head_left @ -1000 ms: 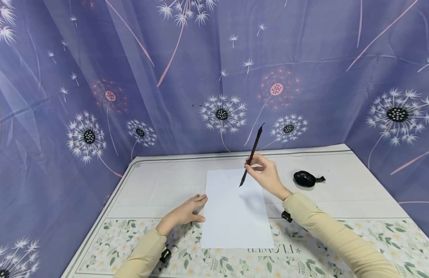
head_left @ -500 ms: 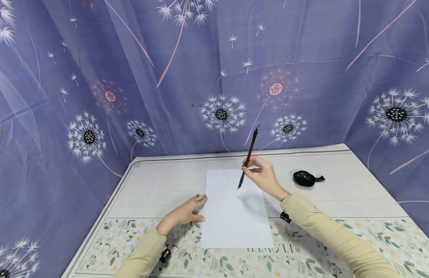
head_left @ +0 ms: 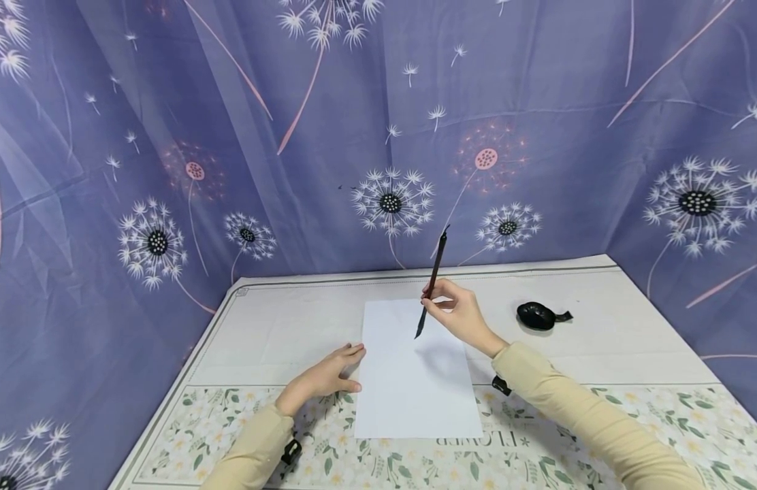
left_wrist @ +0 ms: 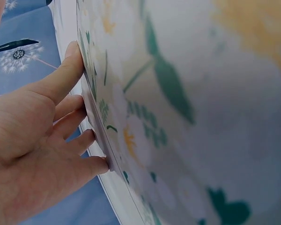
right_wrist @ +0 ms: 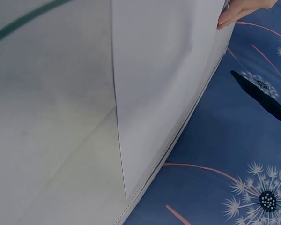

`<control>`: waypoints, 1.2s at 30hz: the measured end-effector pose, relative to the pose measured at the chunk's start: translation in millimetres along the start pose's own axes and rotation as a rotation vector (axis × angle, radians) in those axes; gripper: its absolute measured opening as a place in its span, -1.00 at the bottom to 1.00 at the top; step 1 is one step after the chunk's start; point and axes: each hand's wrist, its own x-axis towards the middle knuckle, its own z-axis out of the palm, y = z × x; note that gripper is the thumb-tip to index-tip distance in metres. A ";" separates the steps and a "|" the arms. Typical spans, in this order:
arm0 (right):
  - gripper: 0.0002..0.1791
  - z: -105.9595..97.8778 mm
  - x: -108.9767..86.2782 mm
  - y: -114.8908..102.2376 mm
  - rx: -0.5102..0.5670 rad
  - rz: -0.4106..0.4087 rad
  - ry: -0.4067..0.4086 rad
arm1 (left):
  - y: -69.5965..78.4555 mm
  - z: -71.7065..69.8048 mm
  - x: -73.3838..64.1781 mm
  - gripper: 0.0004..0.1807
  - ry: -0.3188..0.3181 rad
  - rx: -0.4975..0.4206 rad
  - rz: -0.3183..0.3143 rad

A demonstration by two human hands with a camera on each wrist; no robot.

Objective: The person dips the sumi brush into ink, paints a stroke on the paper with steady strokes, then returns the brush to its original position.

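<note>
A blank sheet of white paper lies on the table in the head view. My right hand pinches a dark brush by its lower shaft, above the upper part of the sheet. The brush stands nearly upright, its dark tip pointing down over the paper. In the right wrist view the brush shows at the right edge, its tip apart from the sheet. My left hand rests at the paper's left edge with fingers spread. The left wrist view shows its fingertips on the table cover.
A black, shallow dish-like object with a short tail sits right of the paper. The table cover is pale at the back and flower-printed in front. A blue dandelion-patterned curtain hangs behind and at both sides.
My right hand has moved slightly left and down, carrying the brush, whose tip is lower over the paper and whose shaft is a little more upright. My left hand stays in place.
</note>
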 end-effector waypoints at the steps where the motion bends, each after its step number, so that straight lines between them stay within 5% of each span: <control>1: -0.83 0.5 -0.4 -0.4 0.000 0.003 -0.003 | -0.2 0.2 -0.2 -0.15 0.000 -0.001 0.001; 9: -0.83 5.6 0.0 -2.2 0.012 0.036 -0.028 | 0.6 0.5 -0.7 -0.15 0.003 -0.001 0.007; 36: -0.85 23.6 -2.9 -0.6 0.031 -0.034 -0.093 | -1.7 -0.3 0.1 -0.15 0.001 -0.004 0.024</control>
